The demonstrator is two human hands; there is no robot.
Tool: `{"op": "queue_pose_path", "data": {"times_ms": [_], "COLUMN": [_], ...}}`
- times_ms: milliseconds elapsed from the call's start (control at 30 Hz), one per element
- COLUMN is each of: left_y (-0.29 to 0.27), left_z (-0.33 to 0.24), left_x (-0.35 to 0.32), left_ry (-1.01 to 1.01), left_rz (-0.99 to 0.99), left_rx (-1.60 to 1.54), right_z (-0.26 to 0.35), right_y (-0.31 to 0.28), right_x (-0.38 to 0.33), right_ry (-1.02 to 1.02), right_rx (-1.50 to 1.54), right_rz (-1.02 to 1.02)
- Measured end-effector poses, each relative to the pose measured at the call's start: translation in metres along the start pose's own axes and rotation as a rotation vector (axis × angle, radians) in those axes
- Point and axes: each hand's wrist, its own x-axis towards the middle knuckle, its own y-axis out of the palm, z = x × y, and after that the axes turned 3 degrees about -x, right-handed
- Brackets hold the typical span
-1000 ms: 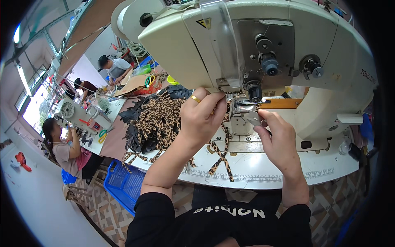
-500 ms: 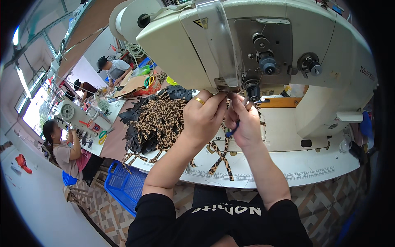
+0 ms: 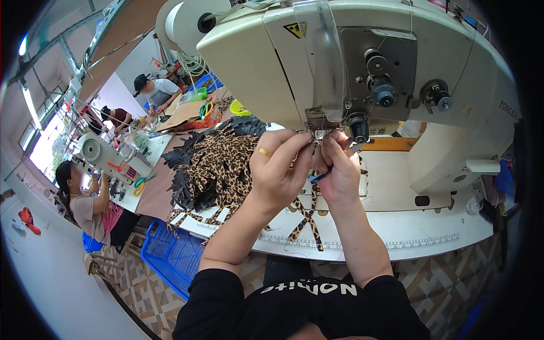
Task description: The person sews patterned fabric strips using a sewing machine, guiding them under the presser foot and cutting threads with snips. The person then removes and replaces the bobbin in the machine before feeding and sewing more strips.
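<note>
My left hand [image 3: 280, 170], with a gold ring, is raised to the needle area of a large cream sewing machine [image 3: 362, 68]. Its fingertips are pinched together just under the machine head, and what they pinch is too small to see. Touching it, my right hand [image 3: 340, 173] grips a small blue-handled tool [image 3: 317, 177]. A leopard-print strap piece [image 3: 309, 218] lies on the machine bed below both hands and hangs over the white table's front edge [image 3: 396, 238].
A heap of leopard-print and black strap pieces [image 3: 212, 167] covers the table to my left. On the floor below it stands a blue plastic crate [image 3: 170, 258]. Other people work at tables at the far left [image 3: 85, 198] and at the back [image 3: 156, 90].
My right hand has come up from the machine bed to join my left hand at the needle. Both hands now sit higher, close under the machine head.
</note>
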Motion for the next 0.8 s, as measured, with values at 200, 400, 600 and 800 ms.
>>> {"op": "queue_pose_path", "data": {"times_ms": [200, 400, 600, 800], "left_y": [0.005, 0.014, 0.03, 0.043], "left_z": [-0.012, -0.009, 0.005, 0.011], "left_x": [-0.011, -0.024, -0.026, -0.027], "left_ry": [0.118, -0.669, -0.847, -0.562], "left_rz": [0.296, 0.374, 0.072, -0.056], "left_rx": [-0.12, -0.461, -0.58, -0.244], "right_z": [0.012, 0.017, 0.015, 0.025], "right_y": [-0.008, -0.017, -0.024, -0.033], "right_x": [-0.03, -0.026, -0.02, -0.024], "right_ry": [0.007, -0.034, -0.048, -0.061], "right_rx": [-0.161, -0.118, -0.325, -0.429], "right_rz": [-0.092, -0.033, -0.073, -0.161]}}
